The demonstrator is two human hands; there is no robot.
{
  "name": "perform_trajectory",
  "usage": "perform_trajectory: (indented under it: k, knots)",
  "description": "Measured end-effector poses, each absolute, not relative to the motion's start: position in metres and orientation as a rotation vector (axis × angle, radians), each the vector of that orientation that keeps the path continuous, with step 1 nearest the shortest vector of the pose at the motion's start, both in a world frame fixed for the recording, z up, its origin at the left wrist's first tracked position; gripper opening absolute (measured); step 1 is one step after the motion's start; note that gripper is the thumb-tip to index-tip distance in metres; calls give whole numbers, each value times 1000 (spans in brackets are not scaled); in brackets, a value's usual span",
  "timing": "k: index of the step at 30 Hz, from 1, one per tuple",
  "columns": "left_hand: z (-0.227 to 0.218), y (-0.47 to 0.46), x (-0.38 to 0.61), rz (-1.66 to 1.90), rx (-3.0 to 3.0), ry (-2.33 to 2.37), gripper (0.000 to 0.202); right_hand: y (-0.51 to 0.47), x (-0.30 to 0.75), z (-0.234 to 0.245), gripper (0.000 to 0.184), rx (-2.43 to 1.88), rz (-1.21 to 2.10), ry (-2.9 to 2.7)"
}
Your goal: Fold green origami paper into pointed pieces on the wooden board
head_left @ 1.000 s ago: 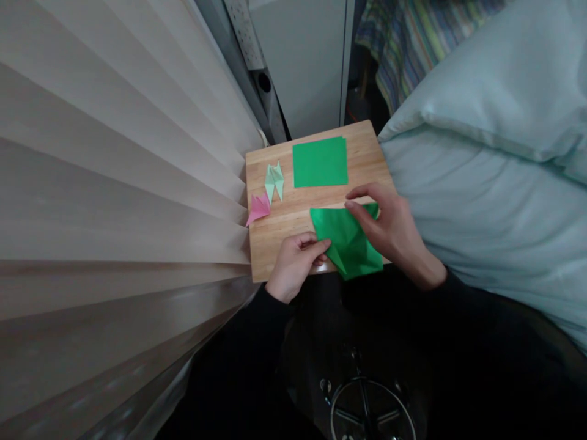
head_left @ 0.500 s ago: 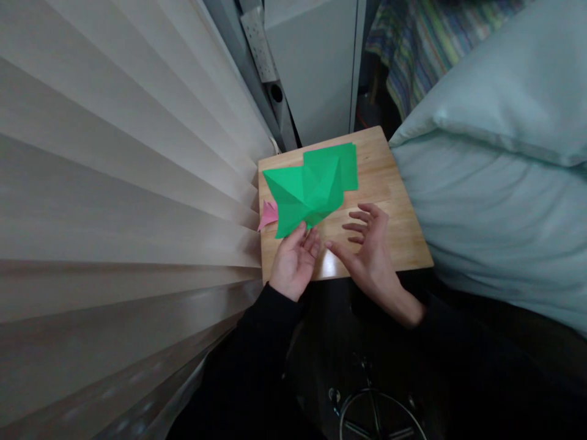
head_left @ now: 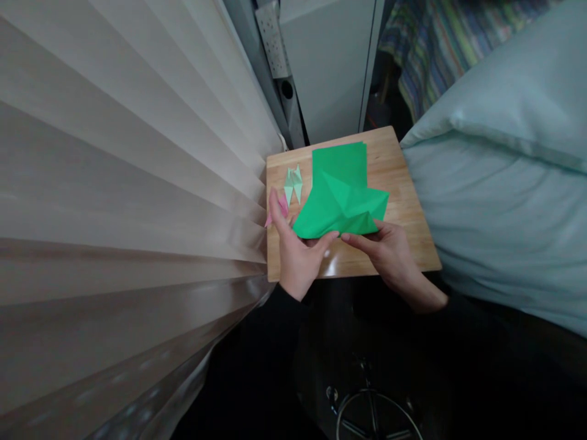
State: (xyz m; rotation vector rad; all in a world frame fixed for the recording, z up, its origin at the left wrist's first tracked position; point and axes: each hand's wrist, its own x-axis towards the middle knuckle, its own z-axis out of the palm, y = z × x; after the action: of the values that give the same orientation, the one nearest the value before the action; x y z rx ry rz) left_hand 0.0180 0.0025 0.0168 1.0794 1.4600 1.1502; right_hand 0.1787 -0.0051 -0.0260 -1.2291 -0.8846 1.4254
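A creased sheet of green origami paper [head_left: 337,208] is held up in both hands above the small wooden table. My left hand [head_left: 298,253] grips its near edge, thumb on the front, with another finger stretched up at the left. My right hand [head_left: 389,247] pinches the same edge further right, its thumb tip close to the left thumb. Behind lie flat green paper sheets [head_left: 342,160], partly covered by the held one. A pale green folded paper figure [head_left: 293,183] and a pink folded paper figure [head_left: 280,209] lie at the left, the pink one partly hidden by my left hand.
The wooden table [head_left: 408,214] stands between a pleated pale curtain [head_left: 160,208] on the left and light teal bedding [head_left: 495,195] on the right. A grey cabinet [head_left: 328,67] is behind it. Below shows a metal ring base [head_left: 373,397] of a stool or chair.
My right hand has come onto the paper, which earlier only my left hand held. The paper has turned and shifted right, uncovering the pale green figure. The view has moved slightly.
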Motion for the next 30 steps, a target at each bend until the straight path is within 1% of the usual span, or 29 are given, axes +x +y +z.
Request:
perform_trajectory:
  k: [1,4,6,12,17,19,26,30]
  knots:
    - [19,3,17,1149,1146,1459,78,-5,180,-26,28,-1241,1423,-880]
    - [21,5,12,1067,1261,1467,46,-3,183,-27,27,-1260,1418,-855]
    - [21,7,9,1021,1268,1478,35,-3,183,-26,28,-1243,1428,-833]
    - [24,10,6,985,1298,1476,36,-3,183,-26,25,-1225,1445,-766]
    - [23,9,10,1052,1214,1455,24,-3,183,-27,26,-1285,1349,-804]
    - [21,9,11,1076,1178,1455,22,-4,182,-25,26,-1307,1292,-824]
    - [4,6,14,1147,1028,1364,28,-10,178,-20,26,-1345,1120,-897]
    - [1,4,18,1205,934,1349,37,-14,174,-20,27,-1368,1059,-886]
